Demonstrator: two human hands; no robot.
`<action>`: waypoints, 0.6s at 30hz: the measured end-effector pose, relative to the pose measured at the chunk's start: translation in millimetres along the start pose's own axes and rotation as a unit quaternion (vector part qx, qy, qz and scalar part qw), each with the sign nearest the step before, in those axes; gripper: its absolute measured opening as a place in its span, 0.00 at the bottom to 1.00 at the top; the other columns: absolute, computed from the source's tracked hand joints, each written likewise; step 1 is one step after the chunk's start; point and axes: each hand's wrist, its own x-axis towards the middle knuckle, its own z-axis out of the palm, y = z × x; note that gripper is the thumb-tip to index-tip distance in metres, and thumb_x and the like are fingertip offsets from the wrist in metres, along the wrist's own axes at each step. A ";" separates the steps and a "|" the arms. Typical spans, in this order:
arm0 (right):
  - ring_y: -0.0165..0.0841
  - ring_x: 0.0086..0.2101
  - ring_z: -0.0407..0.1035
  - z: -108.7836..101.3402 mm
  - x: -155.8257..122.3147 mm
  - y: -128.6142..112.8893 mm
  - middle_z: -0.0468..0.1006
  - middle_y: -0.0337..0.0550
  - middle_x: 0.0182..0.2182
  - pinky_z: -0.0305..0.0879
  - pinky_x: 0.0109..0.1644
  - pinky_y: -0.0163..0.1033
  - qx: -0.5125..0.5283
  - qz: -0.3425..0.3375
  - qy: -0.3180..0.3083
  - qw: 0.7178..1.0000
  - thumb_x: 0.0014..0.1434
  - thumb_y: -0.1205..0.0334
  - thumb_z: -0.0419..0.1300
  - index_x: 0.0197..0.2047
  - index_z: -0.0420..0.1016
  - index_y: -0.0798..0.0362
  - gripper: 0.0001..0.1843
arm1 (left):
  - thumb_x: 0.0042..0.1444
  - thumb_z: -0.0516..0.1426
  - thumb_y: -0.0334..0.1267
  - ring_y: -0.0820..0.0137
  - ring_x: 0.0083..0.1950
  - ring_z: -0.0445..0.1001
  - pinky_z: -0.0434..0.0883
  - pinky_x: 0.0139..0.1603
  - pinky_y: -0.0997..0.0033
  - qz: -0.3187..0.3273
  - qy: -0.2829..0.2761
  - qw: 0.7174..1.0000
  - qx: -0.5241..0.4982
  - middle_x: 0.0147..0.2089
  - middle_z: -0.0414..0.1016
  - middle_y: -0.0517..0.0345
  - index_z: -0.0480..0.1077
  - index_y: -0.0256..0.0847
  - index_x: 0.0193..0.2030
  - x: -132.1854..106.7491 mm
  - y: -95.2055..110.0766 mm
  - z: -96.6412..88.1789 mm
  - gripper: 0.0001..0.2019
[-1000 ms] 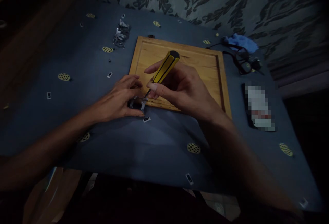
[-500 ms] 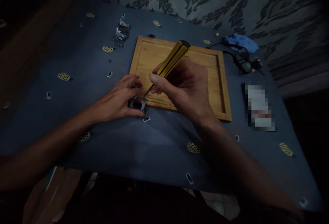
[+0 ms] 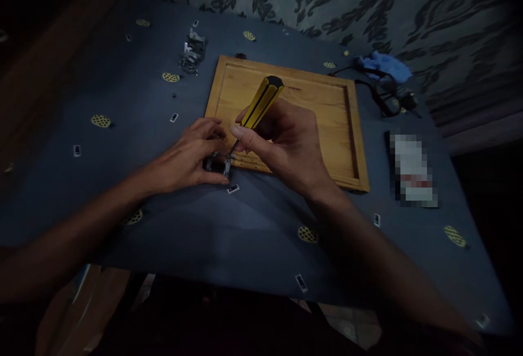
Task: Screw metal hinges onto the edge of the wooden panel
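Observation:
A yellow and black screwdriver (image 3: 262, 104) is pinched in my right hand (image 3: 288, 146), its handle leaning up and to the right. Its shaft points down at a small metal hinge (image 3: 223, 165) on the near left corner of a framed wooden panel (image 3: 318, 108). My left hand (image 3: 190, 157) grips the hinge, thumb on the near side and fingers on the far side. Fingers partly cover the hinge, and the exact contact of the screwdriver tip is too small to make out.
Several metal hinges (image 3: 192, 53) lie in a pile at the back left. A tiny dark piece (image 3: 174, 95) rests nearer. To the right are eyeglasses (image 3: 384, 94), a blue cloth (image 3: 386, 66) and a blurred-out flat object (image 3: 412, 170). A patterned blue cloth (image 3: 261, 247) covers the table.
My right hand and the screwdriver have shifted left and slightly down, and the handle stands more upright. My left hand stays on the hinge.

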 end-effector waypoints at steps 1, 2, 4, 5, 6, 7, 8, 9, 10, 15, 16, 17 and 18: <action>0.39 0.37 0.81 -0.9 0.2 -0.1 0.82 0.38 0.34 0.84 0.42 0.46 0.004 0.001 -0.005 1.000 0.58 0.37 0.73 0.38 0.78 0.45 0.21 | 0.57 0.70 0.54 0.45 0.75 0.63 0.65 0.74 0.39 -0.001 -0.001 1.000 0.001 0.66 0.73 0.45 0.80 0.44 0.49 0.0 0.0 -0.2 0.20; 0.39 0.37 0.81 -2.5 0.7 -0.5 0.82 0.38 0.34 0.84 0.42 0.46 0.008 0.003 -0.010 1.000 0.58 0.37 0.73 0.38 0.79 0.45 0.21 | 0.56 0.70 0.55 0.45 0.75 0.63 0.65 0.74 0.39 0.000 -0.001 1.000 0.001 0.66 0.73 0.45 0.80 0.44 0.48 0.1 -0.3 -0.2 0.20; 0.38 0.37 0.81 -7.9 2.4 -2.4 0.82 0.37 0.34 0.84 0.42 0.46 0.018 0.016 -0.029 0.999 0.56 0.37 0.74 0.39 0.79 0.45 0.21 | 0.56 0.70 0.57 0.44 0.75 0.62 0.65 0.75 0.39 0.002 -0.001 1.000 0.002 0.65 0.73 0.46 0.80 0.44 0.47 0.2 -1.6 0.4 0.21; 0.38 0.36 0.80 -11.3 3.6 -3.9 0.82 0.37 0.34 0.83 0.42 0.45 0.022 0.026 -0.045 0.998 0.55 0.38 0.75 0.40 0.80 0.45 0.21 | 0.56 0.70 0.58 0.44 0.75 0.62 0.65 0.74 0.39 0.003 -0.001 1.000 0.001 0.65 0.73 0.45 0.80 0.44 0.46 0.2 -2.5 0.8 0.22; 0.37 0.35 0.80 -15.0 4.8 -5.6 0.82 0.37 0.34 0.83 0.41 0.45 0.028 0.036 -0.066 0.997 0.54 0.39 0.77 0.40 0.80 0.45 0.21 | 0.55 0.70 0.59 0.44 0.75 0.62 0.65 0.74 0.38 0.004 0.001 1.000 0.000 0.65 0.73 0.45 0.80 0.43 0.46 0.1 -3.4 1.2 0.22; 0.37 0.35 0.80 -18.5 6.0 -7.3 0.82 0.37 0.34 0.83 0.41 0.45 0.034 0.046 -0.091 0.994 0.53 0.40 0.77 0.39 0.81 0.45 0.21 | 0.55 0.70 0.60 0.43 0.75 0.63 0.66 0.74 0.38 0.004 0.002 1.000 -0.002 0.65 0.74 0.44 0.81 0.43 0.46 0.0 -4.2 1.5 0.23; 0.37 0.34 0.79 -21.5 7.0 -8.9 0.82 0.38 0.33 0.82 0.41 0.44 0.041 0.052 -0.113 0.991 0.53 0.40 0.78 0.39 0.81 0.46 0.21 | 0.55 0.70 0.60 0.43 0.75 0.63 0.66 0.74 0.38 0.003 0.002 1.000 -0.003 0.65 0.74 0.43 0.81 0.43 0.47 -0.2 -4.9 1.7 0.24; 0.37 0.34 0.79 -23.8 7.8 -10.3 0.82 0.38 0.33 0.82 0.40 0.44 0.044 0.054 -0.128 0.989 0.53 0.41 0.78 0.38 0.82 0.46 0.21 | 0.55 0.70 0.61 0.42 0.76 0.62 0.67 0.74 0.38 0.001 0.001 1.000 -0.003 0.65 0.73 0.42 0.80 0.42 0.49 -0.4 -5.3 1.7 0.25; 0.36 0.33 0.79 -25.1 8.3 -11.2 0.82 0.38 0.32 0.82 0.40 0.44 0.044 0.052 -0.136 0.988 0.53 0.41 0.78 0.37 0.82 0.47 0.21 | 0.55 0.70 0.61 0.42 0.76 0.62 0.67 0.73 0.38 0.000 -0.001 1.000 -0.003 0.66 0.73 0.41 0.80 0.42 0.50 -0.6 -5.5 1.5 0.26; 0.36 0.33 0.78 -21.4 6.8 -10.3 0.82 0.38 0.33 0.80 0.38 0.43 0.002 0.018 -0.092 0.996 0.55 0.39 0.76 0.36 0.82 0.46 0.20 | 0.55 0.70 0.60 0.42 0.76 0.62 0.66 0.75 0.39 0.005 0.000 1.000 -0.004 0.66 0.73 0.41 0.80 0.42 0.50 -1.3 -4.4 0.3 0.26; 0.36 0.33 0.78 -19.8 6.2 -9.2 0.82 0.38 0.33 0.80 0.38 0.43 -0.009 0.015 -0.078 0.997 0.55 0.39 0.76 0.36 0.81 0.46 0.20 | 0.56 0.70 0.60 0.42 0.77 0.61 0.65 0.75 0.39 0.006 0.000 1.000 -0.003 0.66 0.73 0.42 0.80 0.42 0.51 -1.3 -4.3 0.3 0.26; 0.37 0.33 0.78 -18.2 5.7 -7.8 0.82 0.38 0.33 0.80 0.38 0.44 -0.019 0.015 -0.067 0.997 0.56 0.39 0.75 0.36 0.81 0.46 0.20 | 0.55 0.70 0.61 0.42 0.77 0.61 0.65 0.75 0.39 0.007 0.000 1.000 -0.001 0.66 0.73 0.42 0.80 0.43 0.51 -1.3 -4.3 0.5 0.26; 0.37 0.33 0.78 -16.6 5.2 -6.0 0.82 0.38 0.33 0.80 0.38 0.44 -0.026 0.015 -0.057 0.998 0.56 0.40 0.75 0.36 0.81 0.46 0.19 | 0.56 0.69 0.61 0.42 0.77 0.60 0.65 0.75 0.39 0.008 -0.001 1.000 0.001 0.66 0.73 0.42 0.80 0.43 0.51 -1.3 -4.5 0.8 0.26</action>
